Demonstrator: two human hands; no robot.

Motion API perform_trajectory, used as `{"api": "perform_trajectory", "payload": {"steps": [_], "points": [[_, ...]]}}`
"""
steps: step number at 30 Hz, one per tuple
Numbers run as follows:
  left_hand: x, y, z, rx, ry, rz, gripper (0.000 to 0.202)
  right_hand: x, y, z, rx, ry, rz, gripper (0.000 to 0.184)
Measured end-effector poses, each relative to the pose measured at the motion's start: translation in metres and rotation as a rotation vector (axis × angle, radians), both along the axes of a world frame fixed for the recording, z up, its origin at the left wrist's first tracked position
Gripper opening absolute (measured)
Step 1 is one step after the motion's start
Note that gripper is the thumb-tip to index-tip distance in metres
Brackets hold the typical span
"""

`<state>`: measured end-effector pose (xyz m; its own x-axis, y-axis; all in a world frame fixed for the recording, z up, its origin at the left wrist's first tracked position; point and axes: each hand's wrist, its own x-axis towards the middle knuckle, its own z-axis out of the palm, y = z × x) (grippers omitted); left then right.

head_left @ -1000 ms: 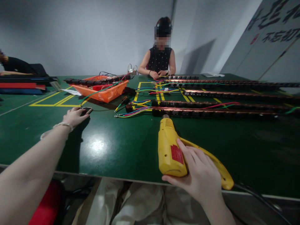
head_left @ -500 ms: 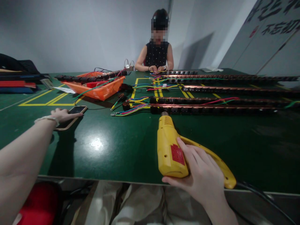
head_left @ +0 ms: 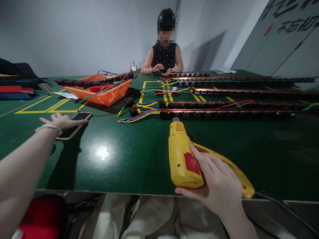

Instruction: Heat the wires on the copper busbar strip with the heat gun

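Observation:
My right hand (head_left: 214, 186) rests on the back of a yellow heat gun (head_left: 183, 156) that lies on the green table (head_left: 119, 156), fingers curled around its rear and handle. The gun's nozzle points at the end of a long black and copper strip (head_left: 224, 114). My left hand (head_left: 61, 121) lies flat, fingers spread, on a dark phone (head_left: 74, 124) at the left. A white bracelet sits on that wrist.
Several more long strips (head_left: 249, 93) with coloured wires (head_left: 142, 116) stretch across the right side. An orange basket (head_left: 102, 91) stands left of centre. A person (head_left: 164, 53) sits at the far end, hands on the wires. Red and blue bars (head_left: 17, 91) lie far left.
My left hand has slid left and back along the phone, uncovering its far end. My right hand and the heat gun stay in place. The camera tilted slightly.

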<state>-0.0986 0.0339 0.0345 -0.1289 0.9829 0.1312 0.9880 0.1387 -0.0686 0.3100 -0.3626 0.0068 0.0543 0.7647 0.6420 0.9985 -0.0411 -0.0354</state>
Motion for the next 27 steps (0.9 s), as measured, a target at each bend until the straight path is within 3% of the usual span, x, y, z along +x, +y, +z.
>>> {"api": "perform_trajectory", "payload": {"steps": [3, 7, 10, 13, 16, 18, 20, 25, 27], "points": [[0.008, -0.007, 0.003, -0.093, 0.087, 0.035, 0.097, 0.0, 0.0, -0.001, 0.006, -0.012, -0.007, 0.098], [0.023, -0.019, 0.005, -0.048, 0.138, -0.132, 0.088, 0.001, 0.0, 0.001, -0.002, -0.033, 0.004, 0.098], [0.038, -0.032, 0.012, 0.055, 0.004, -0.203, 0.084, 0.004, 0.001, 0.006, -0.031, -0.063, 0.035, 0.096], [0.057, -0.056, 0.024, 0.284, -0.319, -0.219, 0.09, 0.003, 0.001, 0.014, -0.055, -0.052, 0.073, 0.095], [0.083, -0.095, 0.042, 0.409, -0.798, -0.431, 0.087, -0.007, 0.0, 0.022, -0.024, 0.007, 0.123, 0.087], [0.104, -0.127, 0.053, 0.368, -1.186, -0.533, 0.086, -0.021, 0.0, 0.029, 0.049, 0.057, 0.167, 0.075], [0.126, -0.161, 0.061, 0.329, -1.426, -0.644, 0.086, -0.039, 0.001, 0.035, 0.102, 0.118, 0.258, 0.063], [0.174, -0.239, 0.06, 0.169, -1.819, -0.844, 0.063, -0.085, 0.014, 0.052, -0.041, 0.507, 0.531, 0.063], [0.189, -0.265, 0.055, 0.068, -1.937, -0.823, 0.064, -0.097, 0.02, 0.054, -0.081, 0.676, 0.623, 0.064]]}}
